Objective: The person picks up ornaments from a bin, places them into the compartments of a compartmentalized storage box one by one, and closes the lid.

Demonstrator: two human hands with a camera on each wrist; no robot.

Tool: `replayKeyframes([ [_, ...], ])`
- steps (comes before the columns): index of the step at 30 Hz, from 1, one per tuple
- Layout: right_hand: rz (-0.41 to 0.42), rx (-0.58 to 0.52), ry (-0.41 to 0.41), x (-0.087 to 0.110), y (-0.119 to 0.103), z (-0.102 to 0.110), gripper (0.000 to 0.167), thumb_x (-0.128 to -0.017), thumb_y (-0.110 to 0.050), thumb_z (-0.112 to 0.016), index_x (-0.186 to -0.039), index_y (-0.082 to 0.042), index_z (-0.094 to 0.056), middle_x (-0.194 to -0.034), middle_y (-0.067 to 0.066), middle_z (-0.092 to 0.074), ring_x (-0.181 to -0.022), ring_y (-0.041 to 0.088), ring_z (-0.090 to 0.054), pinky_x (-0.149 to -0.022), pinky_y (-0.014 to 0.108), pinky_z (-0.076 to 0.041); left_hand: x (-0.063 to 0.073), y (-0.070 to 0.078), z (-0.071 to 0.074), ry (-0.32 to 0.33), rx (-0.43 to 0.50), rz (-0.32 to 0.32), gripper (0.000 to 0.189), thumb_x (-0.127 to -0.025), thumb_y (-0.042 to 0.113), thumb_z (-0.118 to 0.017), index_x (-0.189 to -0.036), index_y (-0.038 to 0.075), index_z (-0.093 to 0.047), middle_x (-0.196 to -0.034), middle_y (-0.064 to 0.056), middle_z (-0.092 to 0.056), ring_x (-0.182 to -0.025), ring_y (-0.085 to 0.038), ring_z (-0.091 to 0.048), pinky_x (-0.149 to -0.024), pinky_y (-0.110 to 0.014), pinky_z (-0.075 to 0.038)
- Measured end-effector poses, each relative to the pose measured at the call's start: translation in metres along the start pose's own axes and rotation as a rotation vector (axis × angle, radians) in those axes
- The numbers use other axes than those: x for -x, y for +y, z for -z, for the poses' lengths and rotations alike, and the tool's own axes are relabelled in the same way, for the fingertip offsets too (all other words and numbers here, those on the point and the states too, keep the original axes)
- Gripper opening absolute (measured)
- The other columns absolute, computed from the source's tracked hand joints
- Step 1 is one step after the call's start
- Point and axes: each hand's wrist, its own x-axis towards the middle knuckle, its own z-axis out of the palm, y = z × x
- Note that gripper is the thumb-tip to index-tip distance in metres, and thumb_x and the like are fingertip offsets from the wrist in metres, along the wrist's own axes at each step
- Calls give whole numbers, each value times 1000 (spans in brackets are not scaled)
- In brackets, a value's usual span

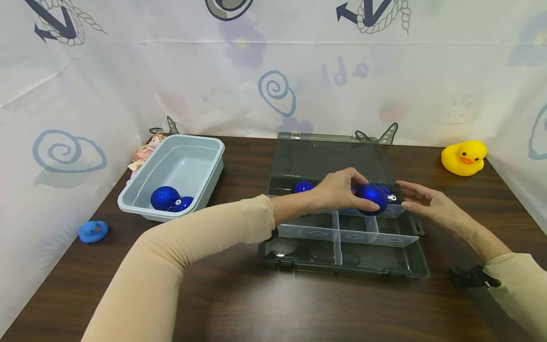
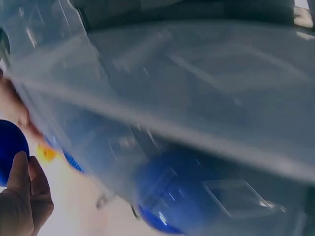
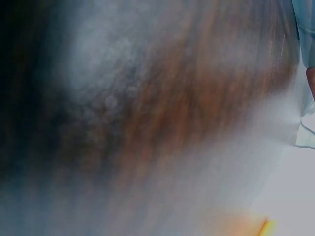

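My left hand (image 1: 339,189) grips a matte blue Christmas ball (image 1: 371,199) between thumb and fingers, its silver cap pointing right. The ball is over the back row of a grey see-through compartment box (image 1: 382,261), whose lid (image 1: 329,159) lies back. A shiny blue ball (image 1: 303,186) sits in the back left compartment, seen through a clear divider in the left wrist view. More blue shows behind the held ball, partly hidden. At the box's right side is my right hand (image 1: 438,209), fingers extended towards the edge; whether they touch it is unclear.
A pale blue basin (image 1: 201,166) at the left holds a glittery blue ball (image 1: 165,197) and a shiny one (image 1: 183,204). Beside it are a doll (image 1: 143,154) and a blue toy duck (image 1: 92,231). A yellow rubber duck (image 1: 464,157) stands at the back right.
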Motion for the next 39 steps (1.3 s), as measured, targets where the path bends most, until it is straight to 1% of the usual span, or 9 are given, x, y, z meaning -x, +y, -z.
replayKeyframes([
  [3,3,-15,-10,-1,0,-1,59,-98,-24,-50,-149,-12,-24,-147,27,-28,-109,-10,-42,-85,10,-44,-5,5,-14,-17,-6,5,56,-76,33,-79,-119,8,-52,-105,-1,-59,-87,-8,-55,-71,-15,-45],
  [8,1,-2,-12,-1,-1,-1,59,-98,-25,-51,-149,-13,-24,-146,26,-31,-108,-11,-42,-90,23,-49,-11,11,-30,-20,-34,17,58,-74,35,-80,-118,9,-53,-109,0,-60,-91,-7,-56,-72,-13,-45],
  [15,41,-32,-9,0,0,-1,57,-99,-21,-49,-149,-11,-24,-145,29,-29,-104,-19,-44,-84,9,-45,-17,20,-43,-12,-93,50,60,-74,39,-79,-119,11,-52,-112,2,-59,-94,-6,-57,-70,-13,-44],
  [19,56,-36,-5,0,1,-2,56,-99,-18,-49,-149,-10,-25,-138,11,-44,-104,-16,-47,-84,10,-46,-19,22,-49,-17,-120,51,60,-74,40,-79,-118,11,-52,-106,4,-57,-86,-4,-54,-66,-12,-43],
  [22,54,-32,-3,0,2,-3,56,-99,-19,-49,-149,-10,-25,-133,-1,-46,-104,-15,-48,-84,12,-47,-20,22,-52,-14,-163,46,60,-74,43,-78,-118,12,-52,-104,5,-56,-84,-3,-53,-64,-12,-41],
  [27,69,-36,-6,0,0,-3,56,-99,-17,-48,-149,-8,-24,-140,25,-38,-104,-16,-47,-83,12,-47,-20,22,-53,-16,-195,44,60,-74,44,-78,-118,13,-53,-104,6,-57,-84,-2,-54,-64,-11,-42],
  [30,62,-16,0,0,-1,-3,56,-99,-17,-49,-149,-9,-24,-142,31,-32,-104,-15,-44,-82,10,-45,-20,21,-53,-17,-186,42,59,-74,42,-79,-118,12,-54,-107,6,-59,-88,-2,-56,-68,-11,-43],
  [34,34,33,6,1,-3,-3,57,-99,-21,-50,-149,-11,-24,-145,29,-30,-109,-11,-40,-85,11,-46,-18,20,-51,-19,-144,53,55,-74,37,-79,-117,13,-54,-112,5,-63,-98,-3,-59,-74,-13,-45],
  [39,3,56,-3,2,-3,-3,58,-99,-24,-49,-150,-14,-22,-148,27,-28,-124,25,-45,-95,40,-45,-10,19,-41,-64,-2,72,52,-76,31,-79,-118,12,-54,-113,3,-64,-96,-4,-61,-76,-15,-48],
])
